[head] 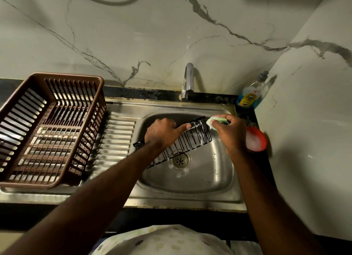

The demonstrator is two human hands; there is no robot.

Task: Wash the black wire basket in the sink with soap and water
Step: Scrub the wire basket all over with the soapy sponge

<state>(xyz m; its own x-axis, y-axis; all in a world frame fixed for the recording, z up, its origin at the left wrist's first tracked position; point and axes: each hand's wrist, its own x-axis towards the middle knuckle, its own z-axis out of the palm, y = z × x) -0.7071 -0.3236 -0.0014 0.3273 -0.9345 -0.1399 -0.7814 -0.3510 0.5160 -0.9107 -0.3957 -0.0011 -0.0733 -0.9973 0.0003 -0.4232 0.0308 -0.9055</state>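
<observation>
The black wire basket (187,143) is held tilted over the steel sink (215,170), its far end raised and streaked with foam. My left hand (163,133) grips its upper rim, the forefinger stretched along the wire. My right hand (231,132) holds a soapy green and white sponge (216,121) against the basket's far right end. Blobs of foam lie around the drain (180,160). No water runs from the tap (188,82).
A brown plastic dish rack (47,128) sits on the ribbed drainboard to the left. A dish soap bottle (250,95) stands in the back right corner. A red bowl of suds (256,139) rests on the counter right of the sink, beside the marble wall.
</observation>
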